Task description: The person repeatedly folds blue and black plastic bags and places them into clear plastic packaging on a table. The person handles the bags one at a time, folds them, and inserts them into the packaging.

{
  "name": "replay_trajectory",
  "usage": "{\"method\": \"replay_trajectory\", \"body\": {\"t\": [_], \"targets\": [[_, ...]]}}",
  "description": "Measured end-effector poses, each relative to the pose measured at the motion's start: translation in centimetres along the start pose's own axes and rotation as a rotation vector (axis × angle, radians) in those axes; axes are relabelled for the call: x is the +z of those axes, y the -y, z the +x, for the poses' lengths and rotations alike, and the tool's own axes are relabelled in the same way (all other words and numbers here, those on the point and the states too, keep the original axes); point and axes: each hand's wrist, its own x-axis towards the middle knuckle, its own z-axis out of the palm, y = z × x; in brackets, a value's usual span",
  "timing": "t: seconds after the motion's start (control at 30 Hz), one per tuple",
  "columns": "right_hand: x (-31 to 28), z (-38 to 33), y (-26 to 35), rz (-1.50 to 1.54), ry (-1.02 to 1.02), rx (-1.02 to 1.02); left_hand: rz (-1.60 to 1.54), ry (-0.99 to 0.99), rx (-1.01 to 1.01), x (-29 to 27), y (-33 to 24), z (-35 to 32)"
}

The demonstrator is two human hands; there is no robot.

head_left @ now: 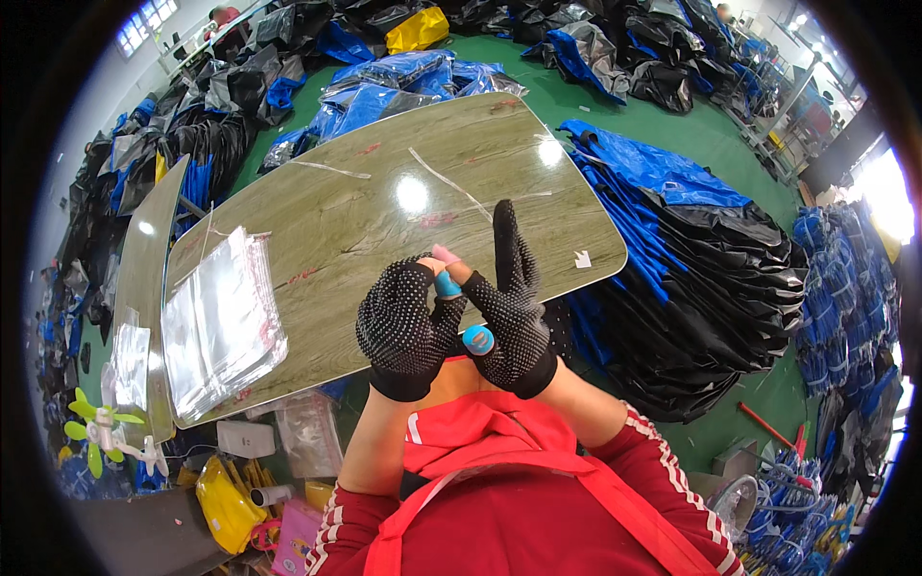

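Both my hands wear black gloves with white dots and meet above the table's near edge. My left hand point(408, 326) is curled, its fingertips pinched against the bare tip of a digit of the right hand. Whatever lies between those fingertips is hidden. My right hand point(514, 322) has its long gloved fingers stretched up and away from me, its thumb side toward the left hand. A blue fingertip cover point(447, 284) shows where the hands touch. Another blue cover point(477, 339) sits lower, beside the right palm. Beneath them is the wood-grain table point(355, 230).
A stack of clear plastic bags point(226, 326) lies on the table's left. Clear strips point(447, 182) and a small white paper piece point(582, 259) lie there too. Blue and black folded sheets point(682, 278) are heaped at right. A green fan point(101, 432) stands lower left.
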Motion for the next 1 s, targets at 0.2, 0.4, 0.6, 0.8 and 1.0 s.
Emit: {"method": "replay_trajectory", "body": {"t": [0.2, 0.4, 0.6, 0.8, 1.0], "targets": [[1.4, -0.1, -0.3, 0.785, 0.001, 0.206, -0.014, -0.048, -0.017, 1.1, 1.1, -1.4], [0.3, 0.7, 0.7, 0.488, 0.046, 0.212, -0.164, 0.014, -0.104, 0.8, 0.3, -1.6], [0.6, -0.3, 0.9, -0.032, 0.010, 0.034, -0.091, 0.006, -0.148, -0.4, -0.3, -0.8], [0.7, -0.7, 1.2, -0.323, 0.057, -0.084, -0.155, 0.043, -0.093, -1.0, 0.6, -0.9], [0.2, -0.4, 2.6, -0.113, 0.050, -0.028, -0.267, 0.096, -0.091, -1.2, 0.7, -1.1]]}}
